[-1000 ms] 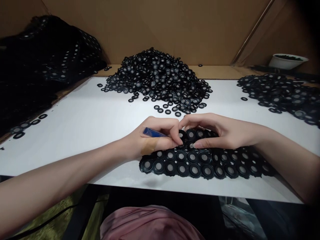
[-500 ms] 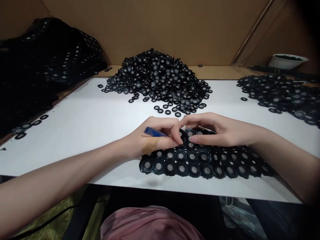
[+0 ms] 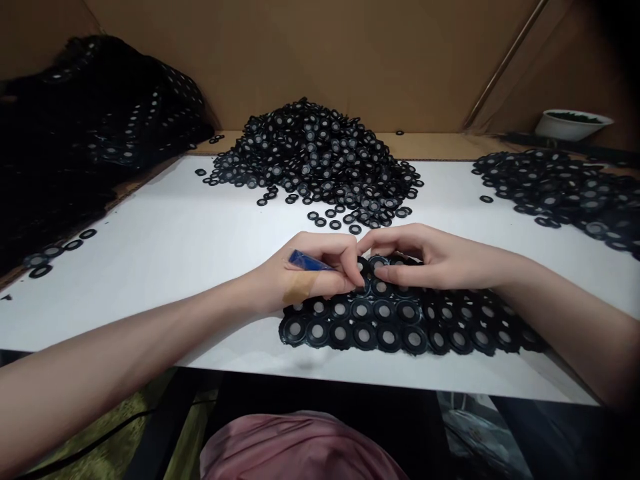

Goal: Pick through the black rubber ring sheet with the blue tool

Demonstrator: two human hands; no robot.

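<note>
A black sheet of joined rubber rings with grey mesh centres [image 3: 400, 327] lies on the white table [image 3: 175, 247] close to its near edge. My left hand [image 3: 305, 273], a plaster on its back, is closed around a small blue tool [image 3: 306, 261] and pinches at a ring in the sheet's upper row. My right hand [image 3: 425, 257] rests on the same row with its fingers curled down onto the rings, fingertips meeting the left hand's.
A big heap of loose black rings [image 3: 320, 157] sits mid-table, a flatter heap [image 3: 560, 190] at the right. Dark stacked sheets [image 3: 90, 133] fill the left. A white bowl [image 3: 573, 123] stands back right. Cardboard walls surround the table.
Both hands shifted slightly up the sheet; the right hand's fingers drew in a little. The sheet stays where it was.
</note>
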